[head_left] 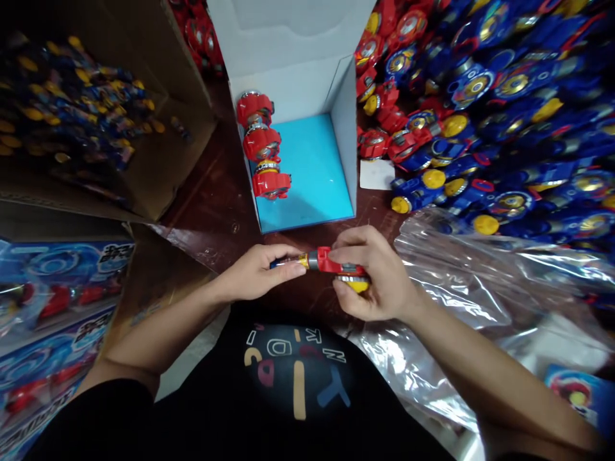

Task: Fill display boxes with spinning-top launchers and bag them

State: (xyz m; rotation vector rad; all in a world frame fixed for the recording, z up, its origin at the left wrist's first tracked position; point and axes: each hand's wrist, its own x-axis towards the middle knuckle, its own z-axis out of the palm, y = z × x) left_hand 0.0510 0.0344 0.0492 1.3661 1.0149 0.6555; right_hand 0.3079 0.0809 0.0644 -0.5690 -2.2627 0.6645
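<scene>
My right hand (pixel 377 272) grips a red toy launcher (pixel 331 259) that has a silver and yellow disc, like a spinning top, on its underside. Between the fingers of my left hand (pixel 262 272) is a small blue and yellow stick-like piece (pixel 302 260), mostly covered by them. Its yellow end meets the grey tip of the launcher; whether the two are joined I cannot tell. Just beyond my hands stands an open white box (pixel 343 141) with a bright blue floor. Three red launchers (pixel 271 184) are lined up along its left side.
A cardboard carton (pixel 187 128) at the left holds many small blue and yellow pieces. Piles of blue launchers (pixel 509 147) and red ones (pixel 394 121) lie at the right. Clear plastic sheeting (pixel 451 282) is spread near my right arm. Printed toy boxes (pixel 57 320) are stacked lower left.
</scene>
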